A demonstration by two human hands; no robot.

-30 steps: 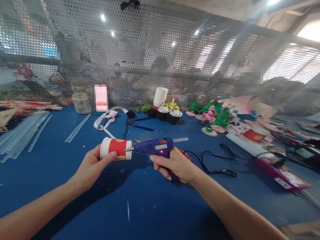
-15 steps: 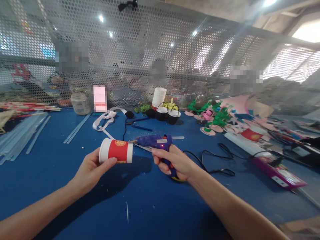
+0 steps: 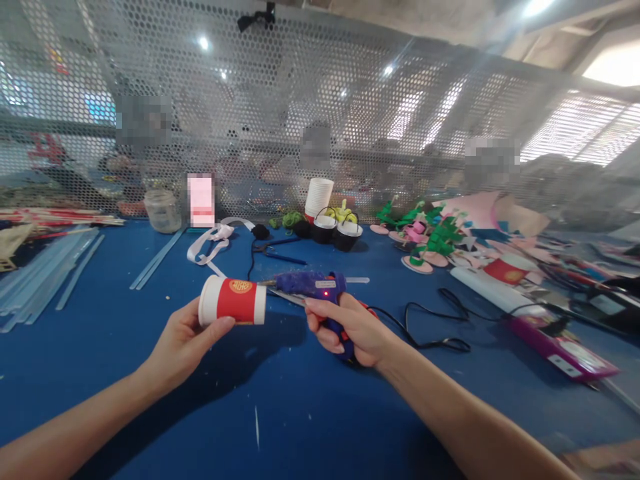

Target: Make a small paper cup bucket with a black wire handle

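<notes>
My left hand (image 3: pixel 193 340) is closed around a red and white paper cup (image 3: pixel 236 300), held on its side above the table with its base toward the right. A blue hot glue gun (image 3: pixel 313 285) with a lit red light is gripped in my right hand (image 3: pixel 350 327). Its nozzle points left, at the upper edge of the cup's base; whether it touches cannot be made out. A clear glue stick (image 3: pixel 358 280) pokes from the back of the gun. Behind the nozzle lie blue-handled pliers (image 3: pixel 280 255).
Glue sticks (image 3: pixel 55 273) lie at left, near a clear jar (image 3: pixel 163 212). White ribbon (image 3: pixel 203 247), stacked cups (image 3: pixel 320 198) and two small black-and-white buckets (image 3: pixel 348 235) stand farther back. Green paper plants (image 3: pixel 440 240), black cord (image 3: pixel 425 313) and a purple power strip (image 3: pixel 560 350) are at right.
The view has shifted very slightly. Both hands keep the cup and the glue gun in nearly the same place, nozzle still at the cup's base edge.
</notes>
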